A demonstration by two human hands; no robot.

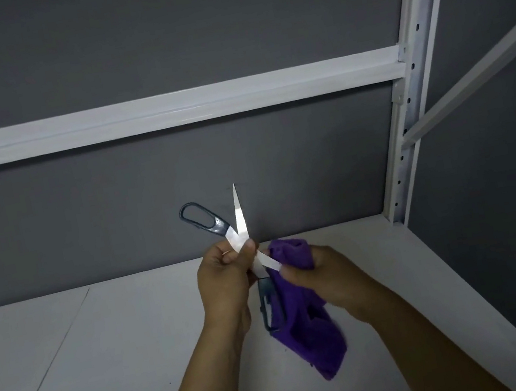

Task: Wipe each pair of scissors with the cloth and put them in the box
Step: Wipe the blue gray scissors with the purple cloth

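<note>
1. One white shelf surface (106,360) filled the lower half of the view. Its back edge met one grey wall (113,203), and its right edge ran from the corner toward 5 o'clock. Bare surface lay at 9 o'clock from the hands.
2. One white beam (166,111) crossed the wall above, joining one perforated upright post (406,107) at 2 o'clock.
3. One purple cloth (308,334) hung above the shelf, its loose end trailing toward 5 o'clock.
4. The right hand (319,277) reached in from 5 o'clock, fingers curled, gripping the bunched cloth around one blade.
5. The left hand (223,280) rose from 6 o'clock, thumb and fingers pinching the pivot.
6. One pair of scissors (242,229) was held in the air between both hands, spread open: one blade pointed to 12 o'clock, one handle loop to 10 o'clock, and the other loop hung at 6 o'clock against the cloth.
</note>
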